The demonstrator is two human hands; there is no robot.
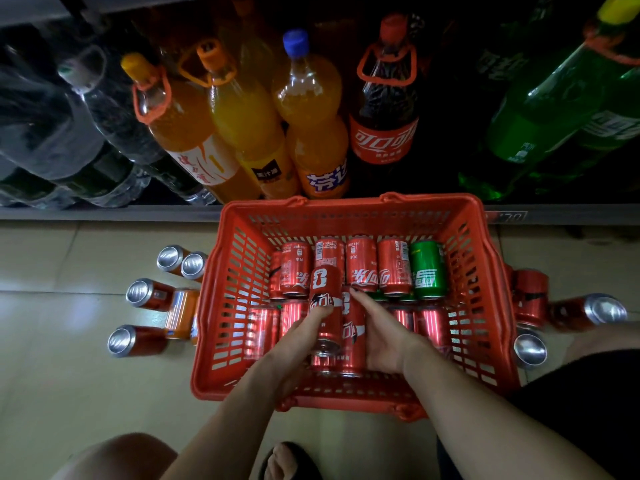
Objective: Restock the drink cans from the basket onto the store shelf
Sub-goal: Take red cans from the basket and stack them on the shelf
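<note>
Left fingers (320,311) wrapped round red can (325,299), right fingers (360,299) gripping second red can (353,337), both inside orange basket (485,271), floor (69,375) below.

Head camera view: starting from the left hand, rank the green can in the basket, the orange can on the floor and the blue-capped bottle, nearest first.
From the left hand:
1. Green can, in the basket's far right corner.
2. Orange can, on the floor left of the basket; close to the green can's distance, a narrow call.
3. Blue-capped bottle, up on the shelf.
</note>
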